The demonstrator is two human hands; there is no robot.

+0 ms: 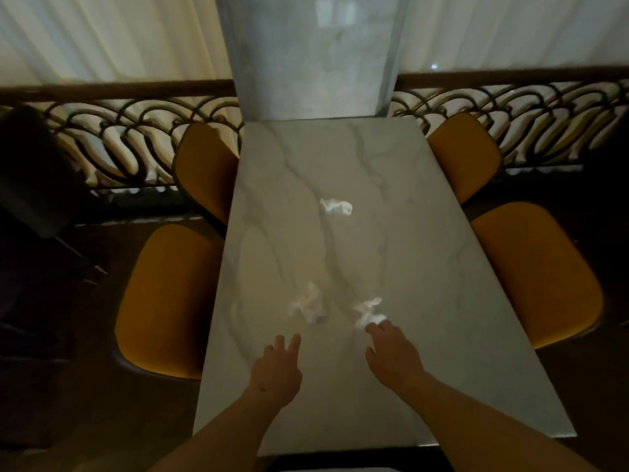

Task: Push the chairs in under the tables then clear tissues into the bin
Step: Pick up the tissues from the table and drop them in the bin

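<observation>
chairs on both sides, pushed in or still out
Pushed in: all four yellow chairs sit tight against the marble table edges, seats partly hidden beneath it.

Right hand [394, 356]: fingertips meet the near tissue [367, 313]; contact blurred, grip unclear. Left hand [277, 367]: 2 fingers out, the others curled from sight. Both forearms cut by bottom edge. Left of the left hand, a dark shape [34, 172], possibly a bin, too dim. 4 chairs' seats partly hidden under the table [442, 301].

No legible txt, labels, nos. or signs anywhere.
</observation>
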